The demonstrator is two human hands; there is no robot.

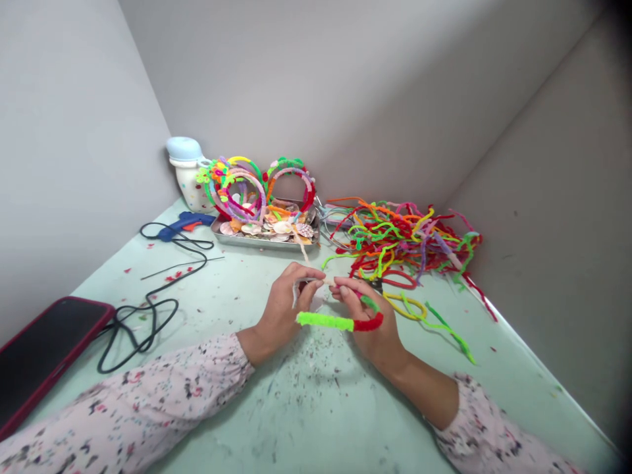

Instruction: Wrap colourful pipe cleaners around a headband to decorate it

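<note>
I am pinching the band (323, 321) with the thumb and fingers of my left hand (289, 299). My right hand (378, 329) is pinching it too, just beside the left. The band is hanging above the green table (316, 415), and its bright green end is pointing left. A pale fuzzy string (302, 249) is showing between my hands and the tray (261, 243).

The tray is holding lots of shells (281, 227), and bright hoops (241, 197) are standing up there. A white cup (190, 184) with a blue lid is standing left of the tray. The blue glue gun (178, 226) is lying near them. A black cord (174, 308) is curling by the phone (47, 355). On the right, fuzzy sticks (409, 237) are lying in a big, messy pile, and a yellow loop (422, 315) is lying near my right hand.
</note>
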